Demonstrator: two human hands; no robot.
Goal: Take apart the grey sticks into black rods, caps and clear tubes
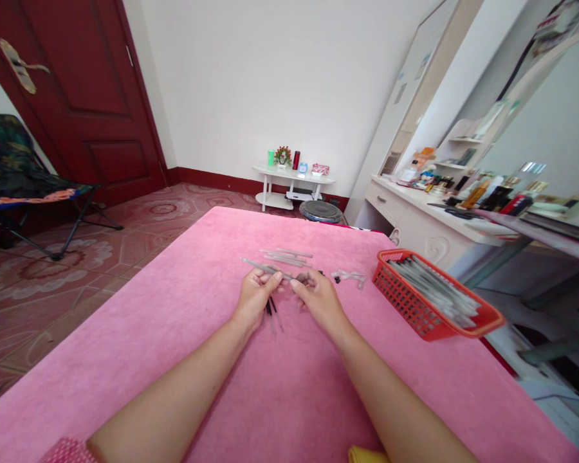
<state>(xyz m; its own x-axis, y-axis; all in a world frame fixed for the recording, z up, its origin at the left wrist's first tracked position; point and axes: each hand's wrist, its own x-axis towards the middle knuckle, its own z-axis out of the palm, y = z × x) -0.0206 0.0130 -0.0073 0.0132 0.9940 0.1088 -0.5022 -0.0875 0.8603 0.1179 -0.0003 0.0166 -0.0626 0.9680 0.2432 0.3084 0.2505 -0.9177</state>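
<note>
Over the middle of the pink cloth, a slim grey pen (259, 264) is held between my two hands, its tip pointing to the upper left. My left hand (259, 288) pinches it around the middle with thumb and fingers. At its near end, my right hand (320, 296) closes thumb and fingers on it. Just beyond lie several similar grey pens (289, 258) in a loose row. Beneath my left hand are a few thin black and clear sticks (273, 308), partly hidden. Small clear plastic pieces (353, 276) and tiny black bits (337, 280) rest right of my right hand.
An orange basket (399, 301) full of grey pens stands on the right of the pink cloth (149, 334). Something yellow (367, 454) shows at the near edge. A cluttered white dressing table (415, 209) is at the right, a folding chair (24, 173) at the left.
</note>
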